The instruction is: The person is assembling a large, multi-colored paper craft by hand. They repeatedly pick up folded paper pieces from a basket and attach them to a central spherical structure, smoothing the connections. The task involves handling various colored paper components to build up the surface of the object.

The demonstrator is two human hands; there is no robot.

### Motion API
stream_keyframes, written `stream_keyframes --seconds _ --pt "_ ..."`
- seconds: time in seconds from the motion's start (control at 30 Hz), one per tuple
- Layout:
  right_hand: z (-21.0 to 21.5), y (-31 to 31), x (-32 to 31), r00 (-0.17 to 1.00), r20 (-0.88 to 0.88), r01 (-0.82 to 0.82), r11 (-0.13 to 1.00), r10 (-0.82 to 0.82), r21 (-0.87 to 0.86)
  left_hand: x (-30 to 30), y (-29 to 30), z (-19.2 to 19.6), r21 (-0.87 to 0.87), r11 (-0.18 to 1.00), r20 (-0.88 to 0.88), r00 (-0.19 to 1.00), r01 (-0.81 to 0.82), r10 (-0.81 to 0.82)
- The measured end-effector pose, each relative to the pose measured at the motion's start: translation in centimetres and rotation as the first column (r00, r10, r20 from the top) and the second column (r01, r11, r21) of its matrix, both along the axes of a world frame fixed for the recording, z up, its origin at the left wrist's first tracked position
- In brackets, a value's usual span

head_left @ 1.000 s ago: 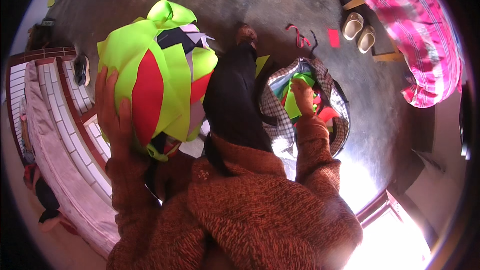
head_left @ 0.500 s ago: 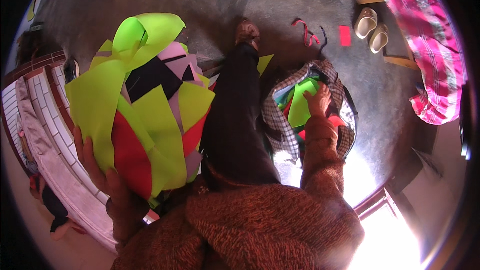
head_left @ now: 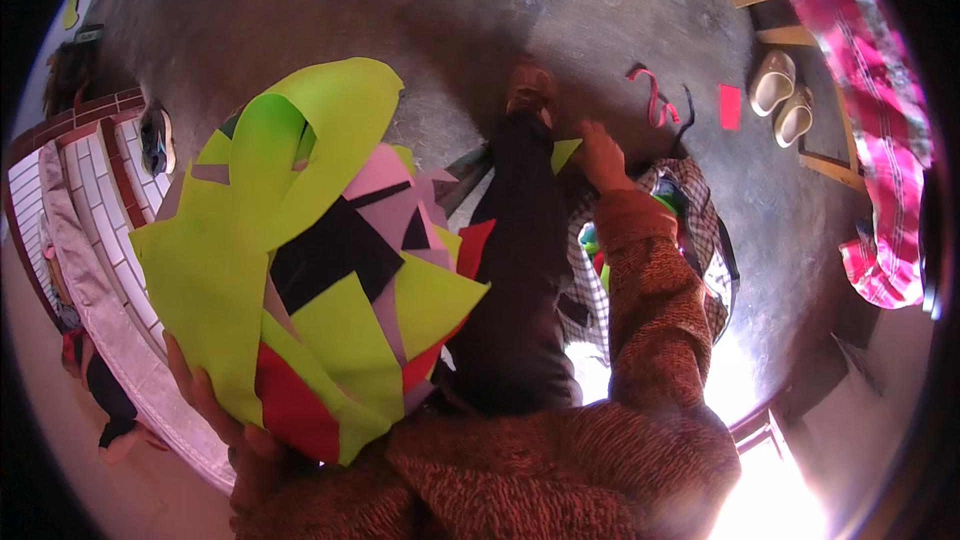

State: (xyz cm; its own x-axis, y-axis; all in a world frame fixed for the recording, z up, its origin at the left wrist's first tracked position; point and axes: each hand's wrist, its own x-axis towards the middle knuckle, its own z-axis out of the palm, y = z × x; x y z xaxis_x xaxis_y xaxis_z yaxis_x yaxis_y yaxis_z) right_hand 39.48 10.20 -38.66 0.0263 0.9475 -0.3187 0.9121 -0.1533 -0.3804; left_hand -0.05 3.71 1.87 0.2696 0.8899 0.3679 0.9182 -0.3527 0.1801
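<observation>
A large bundle of fabric scraps (head_left: 345, 355), mostly lime with red, black and mauve pieces, rests at my left side. My left hand (head_left: 220, 400) grips its lower left edge, fingers partly hidden behind it. Beyond my dark-trousered right leg, my right hand (head_left: 603, 157) reaches forward with its fingers stretched out. Just left of those fingers a small lime scrap (head_left: 565, 153) pokes out beside the leg; whether they touch it I cannot tell. Under my right forearm stands a checked cloth bag (head_left: 690, 183), open at the top, with green and other coloured pieces inside.
On the grey floor (head_left: 450, 0) lie a red strip (head_left: 660, 105), a dark cord (head_left: 687, 118) and a red rectangle (head_left: 730, 107). Pale clogs (head_left: 772, 85) sit by wooden legs (head_left: 785, 36) under pink plaid cloth (head_left: 880, 140). A dark shoe (head_left: 157, 143) stands by the tiled ledge at left.
My right hand has come out of the checked bag and moved forward and left to beside the small lime scrap. The left hand still holds the bundle. The whole view has shifted slightly.
</observation>
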Motion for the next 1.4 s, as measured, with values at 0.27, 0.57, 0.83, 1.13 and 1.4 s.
stream_keyframes --seconds 0.27,0.57,0.83,1.13,1.4 --pt "-4.5 0.5 -1.5 0.937 0.253 -0.226 0.971 0.239 -0.079 -3.0 0.0 -1.5 0.097 0.990 -0.081 0.993 0.099 -0.091" --pt "-6.9 -0.6 -1.6 0.964 0.181 -0.157 0.966 0.196 -0.206 -3.2 -0.8 -0.5 -0.074 0.997 0.045 0.998 0.035 -0.032" --pt "1.7 -1.0 3.3 0.808 -0.358 0.444 0.883 -0.468 -0.150 -3.5 -1.4 1.1 -0.248 0.968 0.076 0.997 0.050 -0.032" --pt "13.0 -11.3 7.8 -0.073 -0.834 0.489 0.710 -0.546 -0.508 -0.2 -1.2 0.9 -0.131 0.991 0.162 0.986 -0.030 0.051" --pt "6.9 -21.2 5.9 0.918 0.064 0.386 0.842 -0.392 -0.377 -0.7 -1.0 0.7 -0.103 0.995 0.159 0.987 -0.003 0.019"
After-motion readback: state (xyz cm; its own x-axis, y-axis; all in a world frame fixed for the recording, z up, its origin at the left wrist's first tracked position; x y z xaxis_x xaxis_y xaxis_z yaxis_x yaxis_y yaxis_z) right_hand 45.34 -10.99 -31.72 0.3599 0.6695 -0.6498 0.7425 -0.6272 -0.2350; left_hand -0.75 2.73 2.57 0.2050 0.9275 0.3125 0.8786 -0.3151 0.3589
